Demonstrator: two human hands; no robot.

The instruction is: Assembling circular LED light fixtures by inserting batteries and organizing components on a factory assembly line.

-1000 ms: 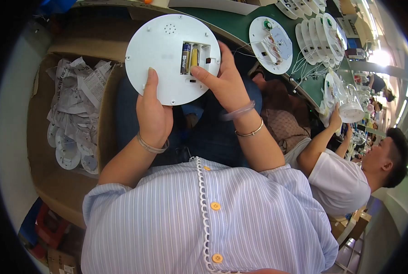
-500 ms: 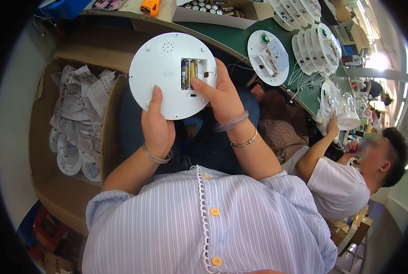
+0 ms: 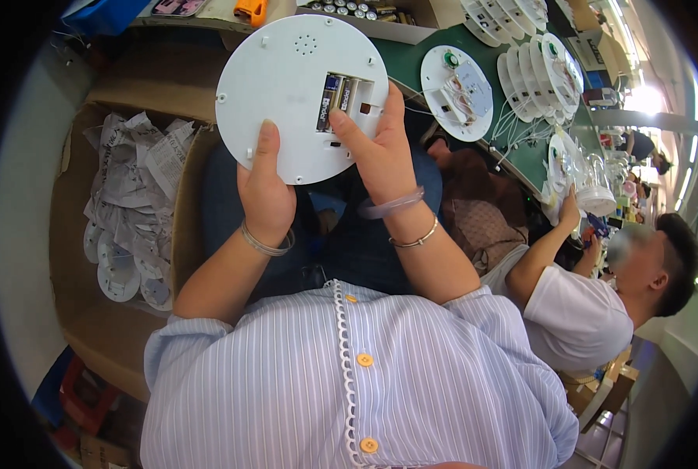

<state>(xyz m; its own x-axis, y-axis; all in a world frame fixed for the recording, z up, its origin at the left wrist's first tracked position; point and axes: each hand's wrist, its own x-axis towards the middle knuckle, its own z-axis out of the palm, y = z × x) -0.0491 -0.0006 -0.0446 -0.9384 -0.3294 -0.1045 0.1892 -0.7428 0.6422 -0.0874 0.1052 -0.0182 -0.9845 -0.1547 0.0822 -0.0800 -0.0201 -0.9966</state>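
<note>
So we've got the white round disc [image 3: 286, 94] held up over our lap, back side facing us. Left hand [image 3: 267, 191] grips its lower edge, thumb pressed flat on the back, fingers hidden behind. Right hand [image 3: 376, 152] clasps the right rim, thumb pushing at the batteries [image 3: 337, 92] sitting in the open slot. Best bet here, we reckon: keep the left hand steady, press each battery flat against its spring, check both sit level. Cardboard box [image 3: 122, 227] of wrapped discs sits to our left.
</note>
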